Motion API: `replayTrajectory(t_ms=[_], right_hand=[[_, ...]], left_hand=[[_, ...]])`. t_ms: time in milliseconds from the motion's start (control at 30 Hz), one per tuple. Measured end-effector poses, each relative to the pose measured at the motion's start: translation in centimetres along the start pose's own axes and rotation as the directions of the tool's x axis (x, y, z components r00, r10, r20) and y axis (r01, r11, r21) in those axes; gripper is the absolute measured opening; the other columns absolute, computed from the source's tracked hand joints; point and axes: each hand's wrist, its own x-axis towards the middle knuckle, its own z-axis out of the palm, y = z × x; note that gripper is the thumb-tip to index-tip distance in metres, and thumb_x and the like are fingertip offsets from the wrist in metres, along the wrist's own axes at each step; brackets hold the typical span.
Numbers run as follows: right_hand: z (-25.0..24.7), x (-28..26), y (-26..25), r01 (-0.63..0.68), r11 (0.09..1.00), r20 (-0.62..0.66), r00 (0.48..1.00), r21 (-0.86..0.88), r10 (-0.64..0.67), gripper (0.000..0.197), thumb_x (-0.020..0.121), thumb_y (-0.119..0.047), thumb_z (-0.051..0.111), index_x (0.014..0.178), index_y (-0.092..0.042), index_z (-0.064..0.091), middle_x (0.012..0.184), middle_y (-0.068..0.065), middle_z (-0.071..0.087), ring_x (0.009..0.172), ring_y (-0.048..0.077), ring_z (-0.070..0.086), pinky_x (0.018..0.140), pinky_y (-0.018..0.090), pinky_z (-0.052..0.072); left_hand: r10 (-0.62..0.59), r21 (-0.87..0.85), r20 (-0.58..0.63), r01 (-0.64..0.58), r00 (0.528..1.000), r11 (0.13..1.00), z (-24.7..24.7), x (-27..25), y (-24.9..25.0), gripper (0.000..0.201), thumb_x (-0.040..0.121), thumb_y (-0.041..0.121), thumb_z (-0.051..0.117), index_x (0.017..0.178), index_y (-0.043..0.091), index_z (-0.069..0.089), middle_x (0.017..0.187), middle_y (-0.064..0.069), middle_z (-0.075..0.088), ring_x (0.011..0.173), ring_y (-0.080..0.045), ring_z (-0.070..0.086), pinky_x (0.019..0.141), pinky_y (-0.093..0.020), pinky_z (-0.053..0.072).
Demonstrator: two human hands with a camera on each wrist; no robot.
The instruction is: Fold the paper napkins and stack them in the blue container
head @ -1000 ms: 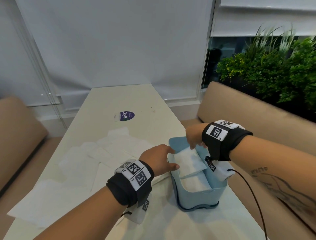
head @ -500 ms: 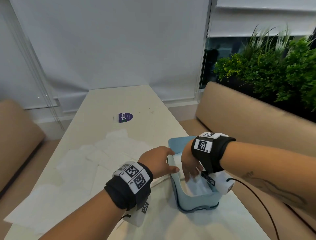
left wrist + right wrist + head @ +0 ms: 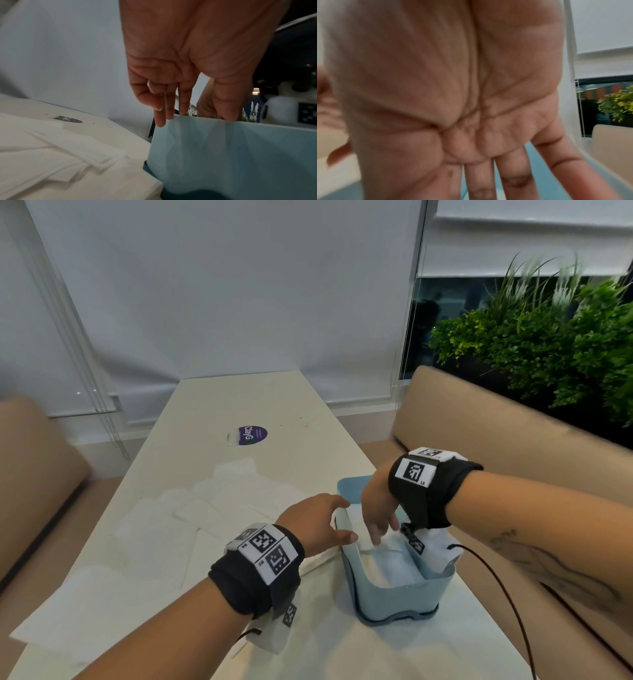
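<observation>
**Lost to view**

In the head view the right hand dips into the blue container with its fingertips blurred, so whether they touch the folded napkins inside cannot be told, nor can the layers be counted. A white pouch under that wrist covers the container's right wall. From the right wrist the blurred palm fills most of the picture, fingertips cut off at the bottom edge. From the left wrist the container's left wall hides its inside and runs off the right and bottom edges. The left forearm covers part of the loose napkins. The small print on the sticker is unreadable
</observation>
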Motion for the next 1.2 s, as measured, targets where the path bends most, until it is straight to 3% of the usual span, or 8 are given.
replayTrajectory(t_ms=[133, 367, 667, 767, 900, 967, 1133, 1200], right_hand=[[-0.8, -3.0, 1.9, 0.045, 0.965, -0.151, 0.988, 0.258, -0.006, 0.024, 0.093, -0.019, 0.057, 0.115, -0.014, 0.064, 0.103, -0.003, 0.066, 0.096, 0.015, 0.062, 0.059, 0.018, 0.043], [-1.8, -7.6, 1.8, 0.335, 0.746, -0.518, 0.855, 0.575, 0.015, 0.005, 0.092, -0.016, 0.057, 0.089, -0.016, 0.061, 0.083, 0.0, 0.067, 0.072, 0.013, 0.062, 0.057, 0.023, 0.045], [-0.6, -7.1, -7.3, 0.524, 0.572, -0.607, 0.793, 0.632, -0.056, 0.006, 0.089, -0.016, 0.061, 0.09, -0.011, 0.062, 0.084, 0.005, 0.066, 0.07, 0.015, 0.063, 0.059, 0.026, 0.051], [-0.1, -4.4, -11.3, 0.489, 0.613, -0.55, 0.829, 0.62, -0.105, 0.006, 0.089, -0.016, 0.061, 0.088, -0.01, 0.063, 0.078, 0.002, 0.063, 0.067, 0.015, 0.062, 0.055, 0.025, 0.051], [0.2, -0.8, -16.0, 0.34, 0.781, -0.428, 0.898, 0.524, -0.104, 0.031, 0.09, -0.022, 0.061, 0.107, 0.003, 0.064, 0.083, 0.006, 0.061, 0.071, 0.02, 0.059, 0.055, 0.025, 0.048], [0.4, 0.4, -17.3, 0.258, 0.86, -0.397, 0.915, 0.44, -0.071, 0.038, 0.09, -0.025, 0.061, 0.114, 0.005, 0.06, 0.089, 0.009, 0.056, 0.075, 0.023, 0.054, 0.055, 0.027, 0.043], [0.6, 2.3, -18.8, 0.127, 0.951, -0.383, 0.924, 0.282, -0.01, 0.041, 0.09, -0.029, 0.061, 0.115, 0.003, 0.059, 0.093, 0.009, 0.047, 0.103, 0.027, 0.055, 0.085, 0.034, 0.043], [0.4, 2.7, -19.0, 0.107, 0.948, -0.371, 0.929, 0.3, 0.012, 0.037, 0.089, -0.027, 0.063, 0.108, 0.005, 0.062, 0.09, 0.01, 0.049, 0.1, 0.028, 0.058, 0.084, 0.033, 0.047]], left_hand=[[0.003, -0.038, -0.032, -0.004, 0.999, 0.999, -0.5, -0.6, -0.3, 0.055, 0.087, 0.045, 0.059, 0.137, 0.03, 0.041, 0.139, 0.009, 0.046, 0.116, -0.01, 0.053, 0.093, -0.025, 0.04], [-0.039, -0.093, -0.096, 0.03, 0.995, 0.995, -3.0, -2.7, -1.5, 0.038, 0.087, 0.043, 0.06, 0.121, 0.026, 0.056, 0.123, 0.007, 0.058, 0.097, -0.011, 0.058, 0.09, -0.027, 0.045], [-0.206, -0.061, -0.062, 0.202, 0.977, 0.977, -5.3, -8.4, -7.4, 0.035, 0.088, 0.039, 0.061, 0.117, 0.02, 0.059, 0.115, 0.003, 0.061, 0.096, -0.011, 0.055, 0.083, -0.022, 0.041], [-0.301, 0.011, 0.011, 0.301, 0.954, 0.954, -5.2, -10.5, -10.2, 0.036, 0.088, 0.038, 0.06, 0.118, 0.017, 0.058, 0.117, 0.001, 0.06, 0.097, -0.014, 0.055, 0.087, -0.024, 0.042], [-0.408, 0.06, 0.116, 0.403, 0.906, 0.913, -4.2, -12.8, -13.6, 0.04, 0.088, 0.037, 0.06, 0.121, 0.014, 0.056, 0.117, -0.002, 0.061, 0.087, -0.014, 0.059, 0.079, -0.023, 0.044], [-0.433, 0.079, 0.139, 0.426, 0.891, 0.902, -3.6, -13.4, -14.5, 0.042, 0.089, 0.035, 0.059, 0.124, 0.012, 0.055, 0.121, -0.003, 0.06, 0.098, -0.017, 0.062, 0.081, -0.023, 0.043], [-0.474, 0.082, 0.138, 0.467, 0.869, 0.88, -2.5, -14.6, -16.3, 0.04, 0.089, 0.034, 0.06, 0.124, 0.013, 0.054, 0.127, -0.002, 0.054, 0.114, -0.018, 0.055, 0.095, -0.025, 0.041], [-0.473, 0.073, 0.132, 0.468, 0.871, 0.881, -2.3, -14.5, -16.8, 0.04, 0.089, 0.033, 0.061, 0.123, 0.014, 0.054, 0.128, -0.001, 0.055, 0.115, -0.018, 0.053, 0.097, -0.026, 0.041]])
